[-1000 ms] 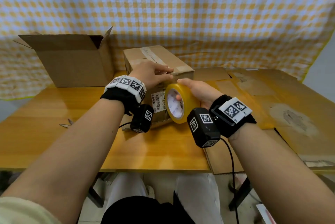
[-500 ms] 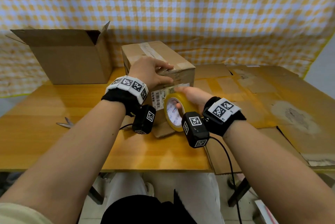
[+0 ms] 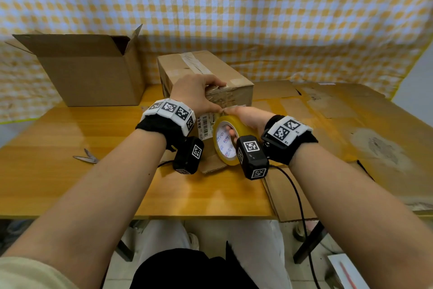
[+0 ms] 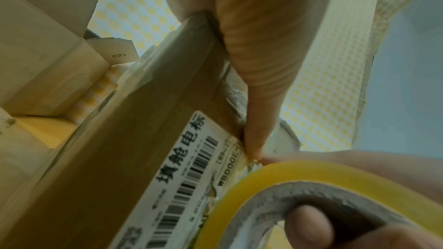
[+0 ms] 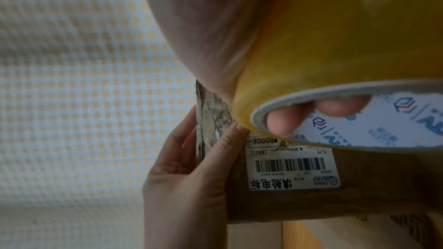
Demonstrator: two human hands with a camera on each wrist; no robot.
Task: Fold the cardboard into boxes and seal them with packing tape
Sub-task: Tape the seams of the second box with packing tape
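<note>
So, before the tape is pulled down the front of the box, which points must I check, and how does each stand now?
1. Right hand grips roll, fingers through core: ok.
2. Left hand holds box at its top front edge: ok.
3. Left thumb presses the front of the box beside the roll: ok.
4. New tape end stuck to box: cannot tell.
5. Label clear of tape path: not ok, the roll overlaps its edge.
6. Scissors on table for cutting: ok.
</note>
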